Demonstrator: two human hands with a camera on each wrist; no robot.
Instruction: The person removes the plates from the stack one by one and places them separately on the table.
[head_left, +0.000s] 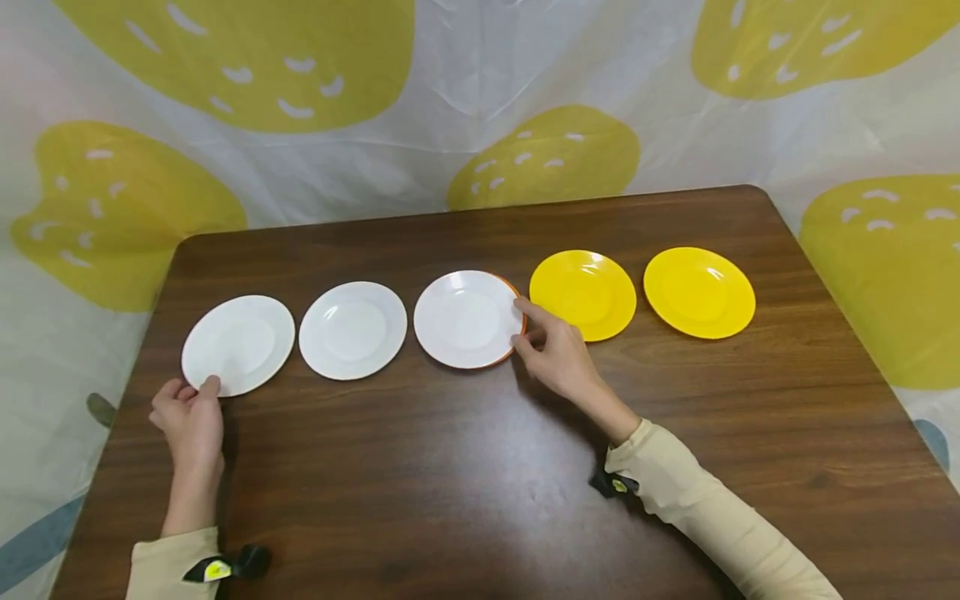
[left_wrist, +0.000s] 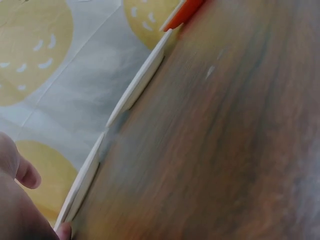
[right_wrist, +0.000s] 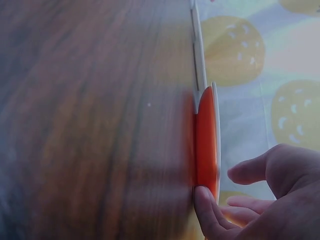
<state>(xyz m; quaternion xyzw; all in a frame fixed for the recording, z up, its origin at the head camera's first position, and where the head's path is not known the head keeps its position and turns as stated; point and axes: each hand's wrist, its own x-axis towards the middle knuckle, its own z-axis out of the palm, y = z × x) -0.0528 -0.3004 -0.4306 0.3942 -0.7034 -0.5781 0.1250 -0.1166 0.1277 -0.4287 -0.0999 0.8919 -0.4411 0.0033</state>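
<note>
A row of plates crosses the table. By the front rim of the leftmost white plate point(head_left: 243, 340) is my left hand point(head_left: 197, 425); its thumb overlaps that rim from above. The left wrist view shows the thumb of the left hand point(left_wrist: 17, 195) apart from the plate and a fingertip at its edge. Another white plate point(head_left: 354, 330) lies beside it. In the middle, a white plate point(head_left: 467, 319) rests on an orange plate point(right_wrist: 206, 140). My right hand point(head_left: 558, 354) is at their right side, one fingertip touching the orange plate's edge, the thumb held off the stack.
Two yellow plates point(head_left: 582, 295) lie to the right of the stack, one close behind the right hand. The brown wooden table point(head_left: 420, 492) runs up to a fabric backdrop point(head_left: 322, 179) with a yellow print. Both sleeves carry a small dark band at the wrist.
</note>
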